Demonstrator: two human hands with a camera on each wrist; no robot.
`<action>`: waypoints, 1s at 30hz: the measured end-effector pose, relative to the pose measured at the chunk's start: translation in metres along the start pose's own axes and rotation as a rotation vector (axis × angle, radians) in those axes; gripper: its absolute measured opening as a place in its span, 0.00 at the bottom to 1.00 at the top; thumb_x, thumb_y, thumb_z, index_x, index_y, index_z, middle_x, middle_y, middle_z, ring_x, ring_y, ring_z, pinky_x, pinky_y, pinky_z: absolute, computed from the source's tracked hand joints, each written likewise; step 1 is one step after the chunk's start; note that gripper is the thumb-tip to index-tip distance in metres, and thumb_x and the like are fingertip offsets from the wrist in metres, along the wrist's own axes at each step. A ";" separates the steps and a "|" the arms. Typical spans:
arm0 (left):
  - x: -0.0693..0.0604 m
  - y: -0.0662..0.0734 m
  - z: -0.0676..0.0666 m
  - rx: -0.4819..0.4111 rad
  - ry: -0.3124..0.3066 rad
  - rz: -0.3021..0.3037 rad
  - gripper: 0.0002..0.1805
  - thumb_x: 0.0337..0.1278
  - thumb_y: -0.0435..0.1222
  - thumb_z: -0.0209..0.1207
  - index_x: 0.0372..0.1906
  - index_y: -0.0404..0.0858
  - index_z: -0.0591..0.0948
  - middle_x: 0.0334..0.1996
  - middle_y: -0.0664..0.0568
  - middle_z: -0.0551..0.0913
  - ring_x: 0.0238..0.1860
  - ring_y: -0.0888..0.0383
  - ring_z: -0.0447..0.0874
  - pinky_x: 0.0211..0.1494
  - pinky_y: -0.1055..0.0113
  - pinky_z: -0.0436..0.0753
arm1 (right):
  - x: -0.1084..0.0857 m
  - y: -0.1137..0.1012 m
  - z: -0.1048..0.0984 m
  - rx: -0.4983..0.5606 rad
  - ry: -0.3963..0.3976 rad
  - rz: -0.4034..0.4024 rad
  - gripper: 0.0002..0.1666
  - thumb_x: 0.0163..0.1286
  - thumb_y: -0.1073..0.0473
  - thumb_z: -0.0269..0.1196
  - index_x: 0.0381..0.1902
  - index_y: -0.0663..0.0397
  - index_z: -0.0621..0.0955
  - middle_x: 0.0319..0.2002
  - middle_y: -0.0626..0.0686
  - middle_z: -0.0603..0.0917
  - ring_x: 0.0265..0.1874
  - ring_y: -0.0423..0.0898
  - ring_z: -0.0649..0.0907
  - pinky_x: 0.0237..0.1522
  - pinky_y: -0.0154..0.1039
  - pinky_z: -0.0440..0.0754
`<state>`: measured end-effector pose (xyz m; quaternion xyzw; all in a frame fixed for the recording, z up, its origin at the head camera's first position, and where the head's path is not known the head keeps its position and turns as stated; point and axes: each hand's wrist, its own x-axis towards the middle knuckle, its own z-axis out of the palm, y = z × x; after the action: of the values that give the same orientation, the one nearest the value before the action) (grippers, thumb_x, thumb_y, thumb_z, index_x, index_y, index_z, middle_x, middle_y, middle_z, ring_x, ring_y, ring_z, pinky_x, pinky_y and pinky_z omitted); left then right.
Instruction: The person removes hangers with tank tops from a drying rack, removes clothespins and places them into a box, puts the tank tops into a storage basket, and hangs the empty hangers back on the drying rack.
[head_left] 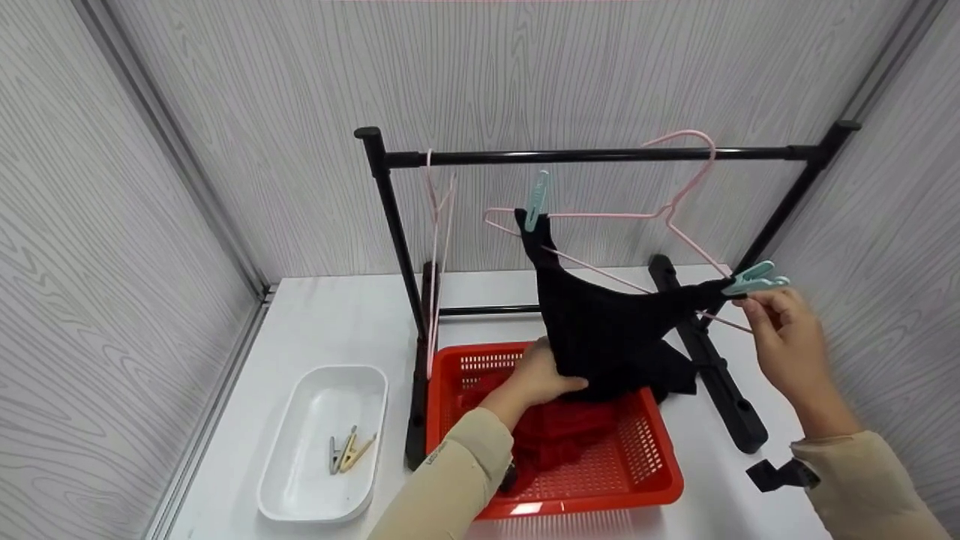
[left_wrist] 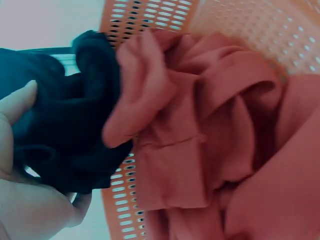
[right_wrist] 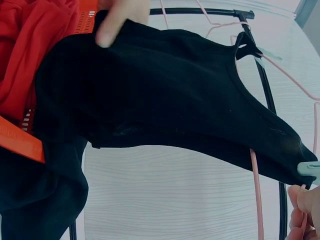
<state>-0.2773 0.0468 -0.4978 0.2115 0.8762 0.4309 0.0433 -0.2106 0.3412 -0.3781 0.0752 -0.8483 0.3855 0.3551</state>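
A black tank top (head_left: 600,322) hangs slanted on a pink hanger (head_left: 615,216) hooked over the rack's rail. One light-green clothespin (head_left: 537,201) clips its left strap; another clothespin (head_left: 757,279) is on the right strap. My left hand (head_left: 536,375) grips the lower part of the tank top, thumb in front and most fingers hidden behind cloth. Beside the right-hand clothespin, my right hand (head_left: 791,345) pinches the hanger's end at the strap's tip, as the right wrist view shows. Red clothing (left_wrist: 175,165) lies in the basket beneath the black cloth.
The orange-red basket (head_left: 660,491) stands under the black rack rail (head_left: 585,156), the tank top's hem draping over its right edge. A second pink hanger (head_left: 436,217) hangs at the rail's left. The white tray (head_left: 300,435) at left contains several small clothespins (head_left: 349,454).
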 end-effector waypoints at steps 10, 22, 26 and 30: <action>0.001 -0.009 0.017 0.324 -0.050 -0.041 0.32 0.43 0.43 0.76 0.55 0.37 0.80 0.50 0.46 0.84 0.53 0.48 0.81 0.53 0.55 0.81 | -0.004 0.006 0.003 -0.032 -0.011 -0.017 0.05 0.70 0.73 0.61 0.37 0.73 0.83 0.34 0.38 0.74 0.28 0.32 0.71 0.31 0.21 0.66; 0.002 -0.003 0.016 -0.153 0.129 0.036 0.20 0.57 0.32 0.61 0.55 0.29 0.79 0.50 0.41 0.84 0.52 0.49 0.82 0.58 0.58 0.79 | -0.006 0.008 0.005 -0.086 -0.015 0.001 0.05 0.71 0.71 0.61 0.37 0.71 0.83 0.31 0.44 0.72 0.27 0.32 0.68 0.30 0.23 0.63; 0.004 0.013 0.014 -0.304 0.139 -0.004 0.26 0.64 0.33 0.57 0.66 0.31 0.72 0.60 0.42 0.79 0.60 0.52 0.77 0.65 0.59 0.74 | -0.006 0.009 0.006 -0.093 -0.005 -0.001 0.05 0.70 0.71 0.61 0.37 0.72 0.82 0.31 0.43 0.71 0.27 0.32 0.68 0.30 0.23 0.63; 0.003 0.031 0.009 -0.382 0.150 -0.011 0.28 0.69 0.36 0.54 0.71 0.33 0.68 0.66 0.44 0.75 0.66 0.53 0.71 0.69 0.60 0.69 | -0.006 0.009 0.007 -0.074 -0.001 -0.006 0.04 0.69 0.73 0.61 0.37 0.72 0.82 0.30 0.44 0.71 0.27 0.33 0.67 0.30 0.24 0.63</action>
<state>-0.2674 0.0714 -0.4796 0.1621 0.7804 0.6036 0.0196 -0.2136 0.3418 -0.3906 0.0646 -0.8619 0.3528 0.3583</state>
